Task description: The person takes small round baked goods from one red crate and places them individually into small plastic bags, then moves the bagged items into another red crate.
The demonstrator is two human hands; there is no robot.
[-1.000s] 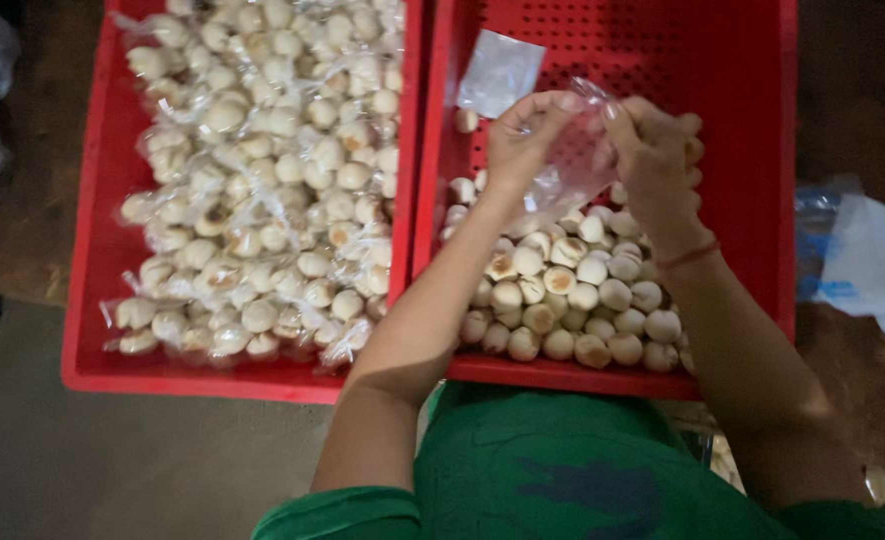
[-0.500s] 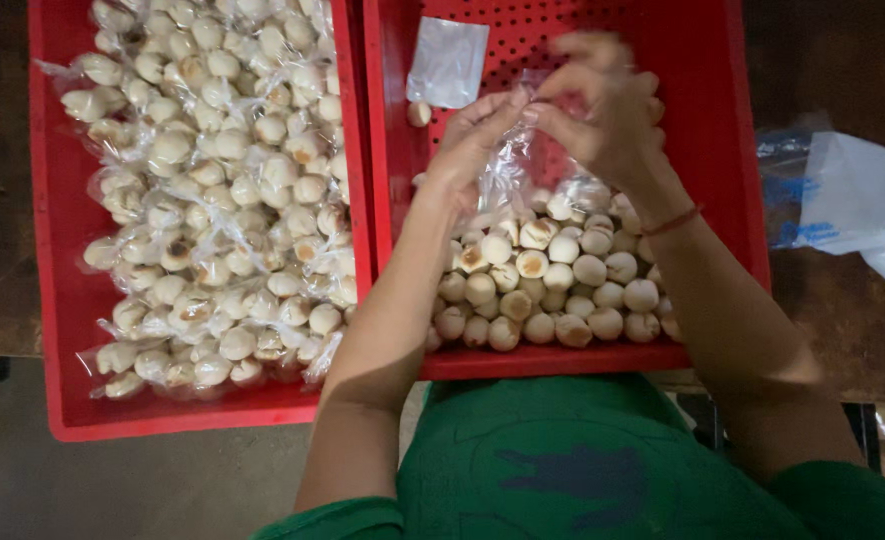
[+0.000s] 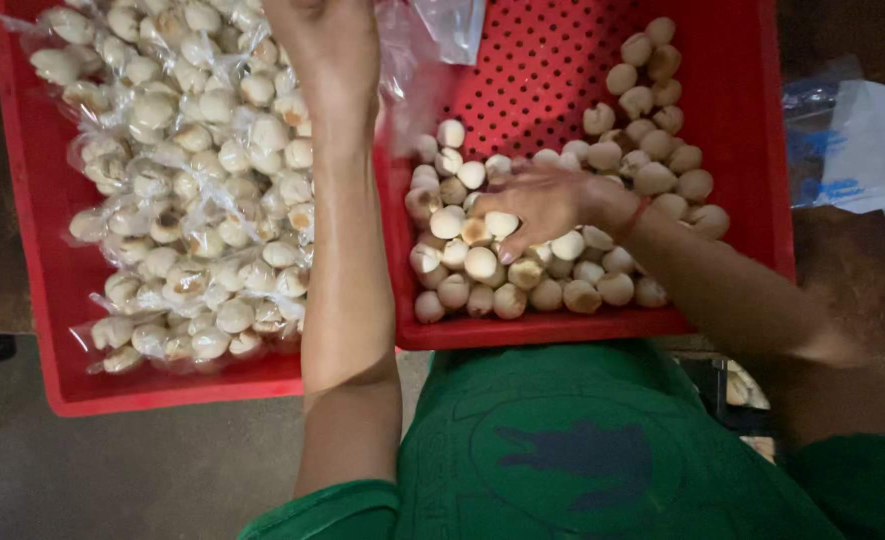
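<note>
My left hand (image 3: 325,45) is raised at the top of the view, over the divide between two red trays, and grips a clear plastic bag (image 3: 418,70) that hangs to its right. My right hand (image 3: 543,205) lies on a heap of loose small round pale buns (image 3: 563,270) in the right red perforated tray (image 3: 753,150). Its fingers are spread over a few of them. A red band circles that wrist. The left red tray (image 3: 38,250) is full of the same buns packed in clear bags (image 3: 193,200).
A flat empty clear bag (image 3: 453,25) lies at the far end of the right tray. Blue-and-white plastic bags (image 3: 853,140) sit on the dark table to the right. My green clothing (image 3: 563,450) fills the bottom of the view.
Both hands were together holding the clear bag above the loose buns. Now the left hand has lifted up and left with the bag, and the right hand has dropped onto the heap.
</note>
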